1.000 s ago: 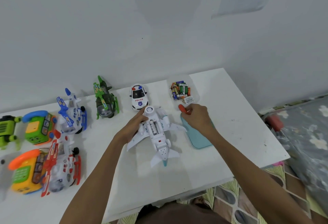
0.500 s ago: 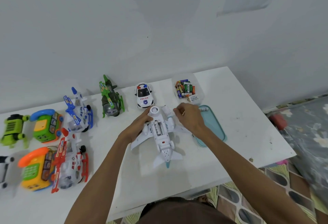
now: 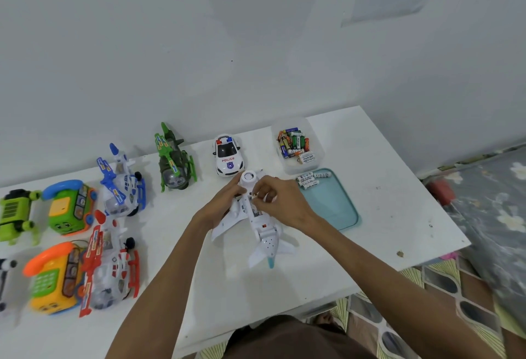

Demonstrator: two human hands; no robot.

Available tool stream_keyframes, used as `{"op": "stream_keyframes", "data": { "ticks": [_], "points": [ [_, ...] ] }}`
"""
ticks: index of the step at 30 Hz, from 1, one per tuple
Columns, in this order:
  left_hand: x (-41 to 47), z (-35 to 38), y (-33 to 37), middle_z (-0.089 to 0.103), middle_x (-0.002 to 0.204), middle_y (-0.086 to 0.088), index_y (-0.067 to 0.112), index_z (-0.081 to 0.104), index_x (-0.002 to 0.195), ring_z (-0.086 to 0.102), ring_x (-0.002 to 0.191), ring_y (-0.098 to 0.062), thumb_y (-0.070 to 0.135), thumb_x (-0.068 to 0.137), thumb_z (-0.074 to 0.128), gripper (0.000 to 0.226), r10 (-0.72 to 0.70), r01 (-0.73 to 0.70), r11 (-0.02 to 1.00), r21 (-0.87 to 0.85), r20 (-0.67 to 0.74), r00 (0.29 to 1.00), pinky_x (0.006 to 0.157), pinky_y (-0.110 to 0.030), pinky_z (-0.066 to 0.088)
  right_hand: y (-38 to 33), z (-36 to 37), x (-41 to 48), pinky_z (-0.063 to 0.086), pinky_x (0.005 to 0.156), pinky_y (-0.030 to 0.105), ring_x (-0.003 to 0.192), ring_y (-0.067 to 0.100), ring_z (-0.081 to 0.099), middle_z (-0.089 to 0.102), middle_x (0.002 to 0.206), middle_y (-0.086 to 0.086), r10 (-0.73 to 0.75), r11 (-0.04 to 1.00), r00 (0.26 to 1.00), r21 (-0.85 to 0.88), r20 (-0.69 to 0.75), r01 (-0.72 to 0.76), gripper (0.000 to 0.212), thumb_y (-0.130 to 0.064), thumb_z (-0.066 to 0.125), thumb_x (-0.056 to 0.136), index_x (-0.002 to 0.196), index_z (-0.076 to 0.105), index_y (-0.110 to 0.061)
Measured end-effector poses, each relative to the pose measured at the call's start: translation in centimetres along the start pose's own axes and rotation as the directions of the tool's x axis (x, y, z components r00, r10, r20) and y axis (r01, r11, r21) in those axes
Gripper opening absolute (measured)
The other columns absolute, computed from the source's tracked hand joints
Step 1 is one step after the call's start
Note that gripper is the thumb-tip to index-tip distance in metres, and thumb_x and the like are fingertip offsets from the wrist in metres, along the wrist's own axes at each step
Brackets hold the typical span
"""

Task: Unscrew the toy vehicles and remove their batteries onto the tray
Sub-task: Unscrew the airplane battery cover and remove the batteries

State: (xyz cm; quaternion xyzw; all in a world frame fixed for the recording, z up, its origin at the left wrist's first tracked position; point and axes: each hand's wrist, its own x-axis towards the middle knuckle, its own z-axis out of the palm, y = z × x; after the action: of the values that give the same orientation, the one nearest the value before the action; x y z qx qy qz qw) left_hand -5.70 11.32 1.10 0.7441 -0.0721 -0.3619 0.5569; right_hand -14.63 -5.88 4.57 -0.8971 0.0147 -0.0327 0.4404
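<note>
A white toy aeroplane (image 3: 263, 240) lies belly-up in the middle of the white table (image 3: 384, 216), nose towards the wall. My left hand (image 3: 225, 202) grips its front part from the left. My right hand (image 3: 280, 202) reaches over the fuselage, its fingertips pinching something small at the open battery compartment; I cannot make out what. To the right lies a teal tray (image 3: 334, 210) with three white batteries (image 3: 310, 180) at its far end.
A clear box (image 3: 318, 156) of assorted batteries stands behind the tray. A police car (image 3: 227, 155), green (image 3: 175, 163), blue (image 3: 122, 185) and red (image 3: 109, 264) helicopters, two toy telephones (image 3: 68, 206) and a green vehicle (image 3: 15, 213) line the left side. A bed (image 3: 489, 202) adjoins the right.
My right hand has moved left from the tray to the aeroplane's battery compartment. White batteries have come into sight on the tray's far end. My left hand stays on the aeroplane.
</note>
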Motion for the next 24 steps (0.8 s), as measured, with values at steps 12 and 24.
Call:
{"op": "stream_keyframes", "data": {
  "ticks": [12, 24],
  "points": [
    [1.2, 0.5, -0.3, 0.052, 0.151, 0.004, 0.04, 0.04, 0.152, 0.058, 0.126, -0.014, 0.015, 0.104, 0.043, 0.054, -0.028, 0.028, 0.999, -0.039, 0.002, 1.0, 0.095, -0.026, 0.049, 9.1, -7.8, 0.0, 0.058, 0.064, 0.025, 0.061, 0.013, 0.07, 0.075, 0.077, 0.004, 0.666, 0.736, 0.624, 0.496, -0.407, -0.461, 0.015, -0.022, 0.074, 0.086, 0.091, 0.068, -0.01],
    [1.8, 0.5, -0.9, 0.057, 0.148, -0.006, 0.036, 0.044, 0.152, 0.061, 0.111, -0.013, 0.022, 0.105, 0.042, 0.048, -0.027, 0.028, 0.998, -0.059, 0.011, 1.0, 0.081, -0.019, 0.049, 11.4, -8.8, 0.8, 0.037, 0.057, 0.0, 0.064, -0.002, 0.061, 0.071, 0.059, -0.001, 0.697, 0.717, 0.613, 0.378, -0.372, -0.585, 0.025, -0.021, 0.065, 0.087, 0.067, 0.074, -0.008]
  ]
}}
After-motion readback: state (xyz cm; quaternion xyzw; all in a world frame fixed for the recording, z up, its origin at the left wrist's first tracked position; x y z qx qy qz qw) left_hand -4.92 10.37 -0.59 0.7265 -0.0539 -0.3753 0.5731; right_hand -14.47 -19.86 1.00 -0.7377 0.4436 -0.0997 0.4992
